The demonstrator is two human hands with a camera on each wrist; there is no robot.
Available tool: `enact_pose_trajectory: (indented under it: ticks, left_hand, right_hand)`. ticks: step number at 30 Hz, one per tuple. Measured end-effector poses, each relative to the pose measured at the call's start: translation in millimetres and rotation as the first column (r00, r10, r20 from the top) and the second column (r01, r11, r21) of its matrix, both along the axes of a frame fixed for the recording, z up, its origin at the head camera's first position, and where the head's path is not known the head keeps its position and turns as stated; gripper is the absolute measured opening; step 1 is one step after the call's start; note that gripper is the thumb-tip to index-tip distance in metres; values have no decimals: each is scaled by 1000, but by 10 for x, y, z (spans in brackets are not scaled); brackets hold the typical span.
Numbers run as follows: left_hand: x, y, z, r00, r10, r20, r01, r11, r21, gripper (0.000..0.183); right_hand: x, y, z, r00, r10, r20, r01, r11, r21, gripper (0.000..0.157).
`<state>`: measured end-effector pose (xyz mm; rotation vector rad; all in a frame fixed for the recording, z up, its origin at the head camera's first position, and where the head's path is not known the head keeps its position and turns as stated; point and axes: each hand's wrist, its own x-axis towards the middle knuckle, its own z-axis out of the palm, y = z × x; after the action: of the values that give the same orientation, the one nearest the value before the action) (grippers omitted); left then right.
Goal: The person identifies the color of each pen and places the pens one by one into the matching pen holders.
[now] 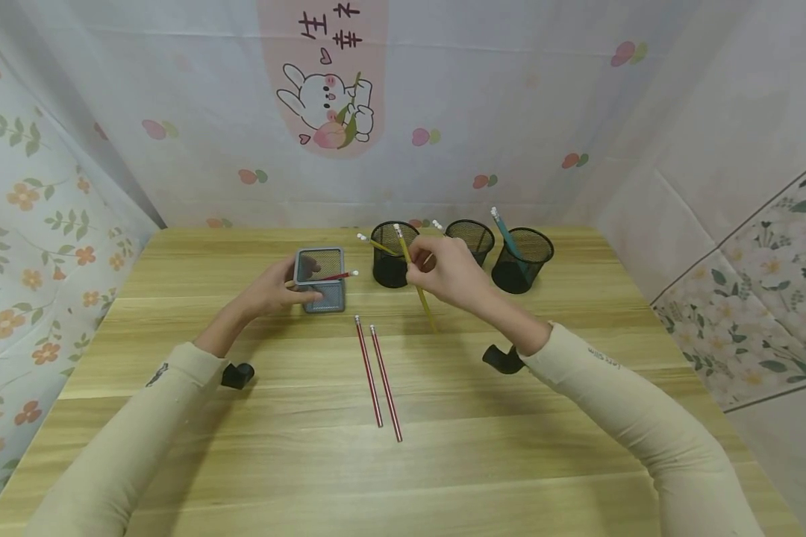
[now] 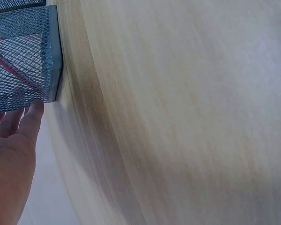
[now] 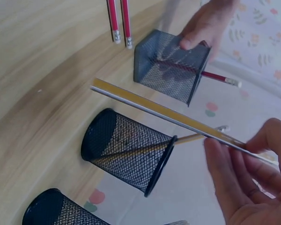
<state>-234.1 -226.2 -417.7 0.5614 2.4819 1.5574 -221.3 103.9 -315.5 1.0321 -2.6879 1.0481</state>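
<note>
Two red pencils [image 1: 378,380] on table, right hand [image 1: 446,272] pinching yellow pencil [image 1: 416,280]

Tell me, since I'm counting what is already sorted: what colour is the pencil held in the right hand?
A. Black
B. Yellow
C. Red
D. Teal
B: the right hand pinches a yellow pencil in front of the round black mesh cup, while the two red pencils lie loose on the table and a teal one stands in the far right cup.
</note>
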Motion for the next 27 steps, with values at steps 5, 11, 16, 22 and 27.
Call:
enact_pose_trajectory:
  ticks: [5, 11, 16, 22, 27]
  left_hand:
    - [-2, -4, 3, 1000, -7, -2, 7, 1000, -2, 62]
    - [-8, -8, -6, 1000, -11, -8, 11, 1000, 4, 61]
    - [-7, -10, -5, 1000, -21, -11, 21, 1000, -3, 61]
    - [0, -8, -3, 1000, -19, -17, 19, 1000, 4, 60]
    - [14, -1, 15, 1000, -22, -12, 22, 1000, 6, 60]
  right_hand:
    - [-46, -22, 28, 997, -18, -79, 11, 995, -97, 4]
    - [-110, -50, 78, 979, -43, -198, 0, 978, -210, 6]
    - [-156, -68, 123, 954, -75, -292, -14, 957, -291, 5]
    - [-208, -107, 142, 932, -94, -351, -50, 924, -380, 7]
    - [-276, -146, 122, 904, -90, -418, -108, 898, -426, 10]
